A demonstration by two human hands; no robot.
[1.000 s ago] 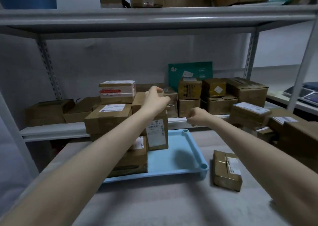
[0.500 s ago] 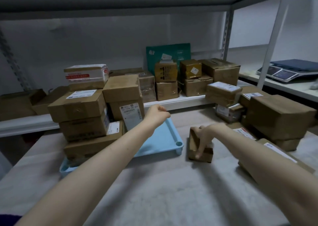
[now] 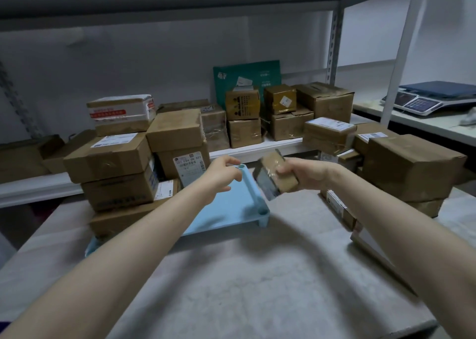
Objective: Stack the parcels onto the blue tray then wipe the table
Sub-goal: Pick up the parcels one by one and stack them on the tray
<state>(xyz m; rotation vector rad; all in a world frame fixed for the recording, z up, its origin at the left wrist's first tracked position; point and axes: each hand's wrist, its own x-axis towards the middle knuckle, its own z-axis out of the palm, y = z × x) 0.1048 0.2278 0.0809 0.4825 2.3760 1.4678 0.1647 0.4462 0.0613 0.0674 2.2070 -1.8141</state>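
Aloft, small taped brown parcel [image 3: 269, 180], tilted, in grip of right hand [image 3: 306, 175]; left hand [image 3: 222, 176] relaxed.

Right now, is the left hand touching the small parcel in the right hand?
Apart. The head view shows the blue tray's rim between the left hand and the small parcel; only the right hand grips it.

Both arms reach forward; left hand [image 3: 222, 176] hovers loosely curled, right hand [image 3: 306, 174] grips a small parcel [image 3: 274, 184].
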